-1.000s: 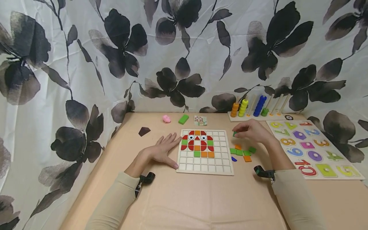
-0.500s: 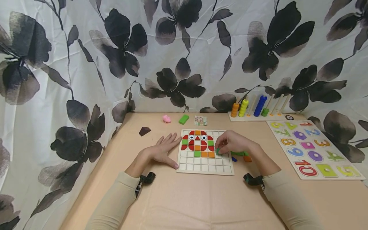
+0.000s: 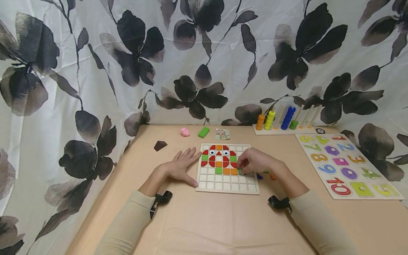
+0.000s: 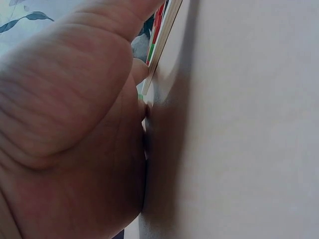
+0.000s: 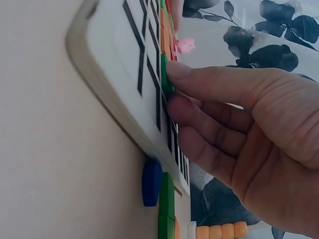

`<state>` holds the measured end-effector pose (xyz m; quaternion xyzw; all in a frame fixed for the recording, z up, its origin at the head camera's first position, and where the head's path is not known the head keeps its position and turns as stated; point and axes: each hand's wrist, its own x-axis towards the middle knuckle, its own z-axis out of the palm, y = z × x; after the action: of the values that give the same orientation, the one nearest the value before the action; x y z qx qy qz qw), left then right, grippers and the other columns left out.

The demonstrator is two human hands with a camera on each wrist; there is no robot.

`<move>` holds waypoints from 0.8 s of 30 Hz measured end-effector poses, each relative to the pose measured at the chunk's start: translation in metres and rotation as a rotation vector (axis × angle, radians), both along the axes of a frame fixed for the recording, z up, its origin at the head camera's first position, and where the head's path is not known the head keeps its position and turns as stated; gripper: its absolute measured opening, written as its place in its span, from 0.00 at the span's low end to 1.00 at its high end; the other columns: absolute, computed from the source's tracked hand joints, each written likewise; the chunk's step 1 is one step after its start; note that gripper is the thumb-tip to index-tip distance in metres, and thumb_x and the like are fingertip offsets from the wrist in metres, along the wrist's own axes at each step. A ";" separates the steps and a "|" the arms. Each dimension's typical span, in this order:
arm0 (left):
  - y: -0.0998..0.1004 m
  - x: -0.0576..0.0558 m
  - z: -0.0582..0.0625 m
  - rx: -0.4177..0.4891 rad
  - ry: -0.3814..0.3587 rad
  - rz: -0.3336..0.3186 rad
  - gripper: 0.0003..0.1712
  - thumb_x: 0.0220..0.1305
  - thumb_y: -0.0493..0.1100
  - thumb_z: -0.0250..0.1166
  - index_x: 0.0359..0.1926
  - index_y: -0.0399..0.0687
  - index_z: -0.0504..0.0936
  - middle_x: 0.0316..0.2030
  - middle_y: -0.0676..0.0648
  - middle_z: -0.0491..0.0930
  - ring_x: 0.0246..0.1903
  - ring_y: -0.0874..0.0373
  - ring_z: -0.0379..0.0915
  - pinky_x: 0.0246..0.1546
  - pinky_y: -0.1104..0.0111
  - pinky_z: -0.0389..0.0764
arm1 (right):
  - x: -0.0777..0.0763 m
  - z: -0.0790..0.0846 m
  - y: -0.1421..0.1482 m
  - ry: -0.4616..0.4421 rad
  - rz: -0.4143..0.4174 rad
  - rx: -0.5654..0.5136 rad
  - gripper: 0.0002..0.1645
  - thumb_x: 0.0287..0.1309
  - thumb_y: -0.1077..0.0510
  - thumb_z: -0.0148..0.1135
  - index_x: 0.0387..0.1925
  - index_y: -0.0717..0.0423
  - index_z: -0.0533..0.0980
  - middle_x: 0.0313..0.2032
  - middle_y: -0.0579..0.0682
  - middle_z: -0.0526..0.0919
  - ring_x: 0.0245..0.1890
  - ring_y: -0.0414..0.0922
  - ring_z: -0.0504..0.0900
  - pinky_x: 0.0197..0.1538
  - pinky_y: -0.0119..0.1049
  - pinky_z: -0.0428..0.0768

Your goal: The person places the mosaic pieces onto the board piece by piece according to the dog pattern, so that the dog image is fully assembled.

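A white grid board [image 3: 227, 186] lies on the table, with red, orange, green and eye-marked tiles forming an owl-like pattern [image 3: 219, 159]. My right hand [image 3: 259, 163] pinches a green square tile [image 5: 166, 74] between thumb and fingers. That tile sits at the grid, right beside the orange tiles in the pattern's bottom row; whether it is fully seated I cannot tell. With fingers spread, my left hand [image 3: 179, 169] rests at the board's left edge, its thumb and fingertips touching the rim. Its palm [image 4: 75, 114] fills much of the left wrist view.
Beside the board's right edge lie a blue piece [image 5: 151, 182] and green tiles [image 5: 166, 199], partly hidden by my right hand. Behind are a dark pentagon [image 3: 160, 145], pink figure [image 3: 184, 131], green block [image 3: 203, 132], pattern card [image 3: 222, 134], bead rack [image 3: 280, 131] and number board [image 3: 345, 166].
My right hand has moved left from above the loose tiles to the board, carrying the green tile down to the grid beside the orange ones. The left hand has stayed still.
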<state>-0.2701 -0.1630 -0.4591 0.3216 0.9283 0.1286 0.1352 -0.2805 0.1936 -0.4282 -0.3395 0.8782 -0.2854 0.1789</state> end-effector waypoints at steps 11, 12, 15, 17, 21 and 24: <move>0.000 0.000 -0.001 0.014 -0.012 0.000 0.74 0.36 0.81 0.65 0.77 0.57 0.39 0.76 0.41 0.32 0.74 0.44 0.23 0.69 0.44 0.31 | 0.013 -0.003 0.029 0.080 -0.057 -0.027 0.12 0.54 0.57 0.70 0.42 0.47 0.84 0.36 0.40 0.83 0.34 0.42 0.77 0.38 0.33 0.79; 0.000 0.000 0.000 0.012 -0.015 -0.001 0.74 0.36 0.82 0.65 0.77 0.57 0.39 0.76 0.41 0.31 0.74 0.44 0.23 0.69 0.44 0.30 | 0.014 -0.003 0.035 0.081 -0.076 -0.030 0.12 0.54 0.56 0.71 0.41 0.47 0.84 0.35 0.39 0.83 0.34 0.43 0.77 0.38 0.33 0.79; 0.000 -0.001 0.001 0.005 -0.018 -0.001 0.74 0.35 0.82 0.64 0.77 0.58 0.39 0.76 0.42 0.31 0.74 0.45 0.22 0.69 0.45 0.30 | 0.019 -0.003 0.051 0.058 -0.113 -0.040 0.11 0.52 0.56 0.72 0.39 0.46 0.83 0.33 0.39 0.82 0.33 0.43 0.77 0.36 0.33 0.78; 0.001 -0.001 0.002 -0.003 -0.014 0.001 0.75 0.35 0.82 0.64 0.77 0.58 0.38 0.76 0.42 0.31 0.74 0.45 0.22 0.69 0.45 0.30 | 0.021 -0.004 0.060 0.030 -0.119 -0.039 0.09 0.51 0.56 0.72 0.37 0.46 0.83 0.31 0.40 0.82 0.30 0.43 0.77 0.31 0.32 0.78; 0.000 -0.001 0.003 0.002 -0.023 0.005 0.75 0.35 0.81 0.65 0.77 0.57 0.39 0.76 0.42 0.30 0.74 0.45 0.22 0.69 0.46 0.30 | 0.024 -0.007 0.067 0.008 -0.096 -0.004 0.08 0.50 0.56 0.73 0.34 0.46 0.83 0.27 0.40 0.82 0.27 0.42 0.77 0.26 0.32 0.77; 0.000 -0.001 0.003 0.009 -0.034 0.004 0.75 0.35 0.81 0.65 0.77 0.57 0.39 0.76 0.42 0.30 0.74 0.45 0.22 0.69 0.45 0.30 | 0.024 -0.010 0.066 0.047 -0.068 0.044 0.08 0.49 0.54 0.74 0.33 0.45 0.83 0.26 0.38 0.81 0.26 0.39 0.76 0.27 0.30 0.76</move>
<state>-0.2714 -0.1629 -0.4561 0.3179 0.9260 0.1383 0.1491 -0.2566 0.2599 -0.4383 -0.3118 0.8993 -0.2638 0.1561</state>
